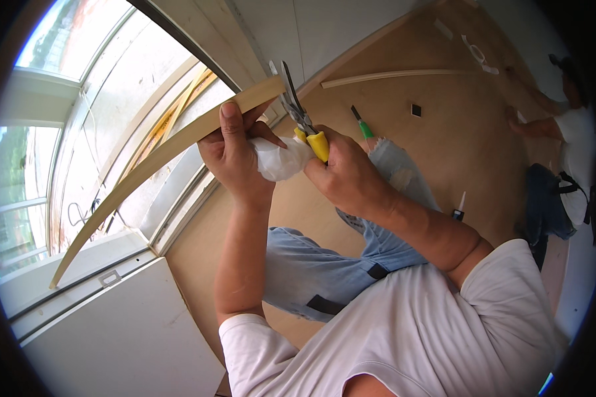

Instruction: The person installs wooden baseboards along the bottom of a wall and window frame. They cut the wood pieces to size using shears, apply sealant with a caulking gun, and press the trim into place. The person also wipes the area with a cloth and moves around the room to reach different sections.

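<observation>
My left hand (235,155) is closed around a long pale wooden trim strip (159,155), thumb on its face, close to its upper end. The strip slants down past the window opening to the lower left. In my right hand (347,169) are yellow-handled snips (304,126), their jaws pointing up and parted beside the strip's end. Whether the blades touch the wood I cannot tell. A crumpled white bundle (278,161), like thin plastic or cloth, sits between my two hands, against my left fingers.
A green-handled tool (362,124) lies by my knee. Farther off on the brown floor are another trim strip (391,77) and a small dark square (416,110). A white-tipped object (460,206) is at my right. Another person (569,139) reaches to the floor at far right. A door frame (192,198) stands left.
</observation>
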A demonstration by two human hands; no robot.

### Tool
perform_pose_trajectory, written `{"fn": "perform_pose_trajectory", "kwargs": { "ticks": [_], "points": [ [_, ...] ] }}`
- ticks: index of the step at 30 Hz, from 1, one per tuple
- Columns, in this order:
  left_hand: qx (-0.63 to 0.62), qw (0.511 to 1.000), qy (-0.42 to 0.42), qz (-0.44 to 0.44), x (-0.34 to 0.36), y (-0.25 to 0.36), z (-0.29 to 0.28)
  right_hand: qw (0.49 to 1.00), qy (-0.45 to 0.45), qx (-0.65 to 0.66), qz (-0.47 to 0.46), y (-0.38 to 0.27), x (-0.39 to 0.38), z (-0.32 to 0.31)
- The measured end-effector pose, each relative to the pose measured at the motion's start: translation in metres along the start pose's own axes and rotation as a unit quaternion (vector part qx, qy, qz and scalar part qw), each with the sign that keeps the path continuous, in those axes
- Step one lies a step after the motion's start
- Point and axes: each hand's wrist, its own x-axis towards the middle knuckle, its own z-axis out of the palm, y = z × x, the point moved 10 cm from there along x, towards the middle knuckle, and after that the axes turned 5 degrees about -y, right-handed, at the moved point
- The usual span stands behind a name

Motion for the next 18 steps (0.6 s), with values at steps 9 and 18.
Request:
{"fn": "perform_pose_trajectory", "kwargs": {
  "ticks": [9,18],
  "points": [
    [0.012,1.0,-0.008,0.011,-0.002,0.008,0.006,1.0,0.013,-0.01,-0.007,-0.006,-0.002,-0.001],
    [0.023,1.0,-0.014,0.012,-0.001,0.006,0.006,0.998,0.021,-0.048,-0.022,-0.016,0.002,-0.007]
  ]
}}
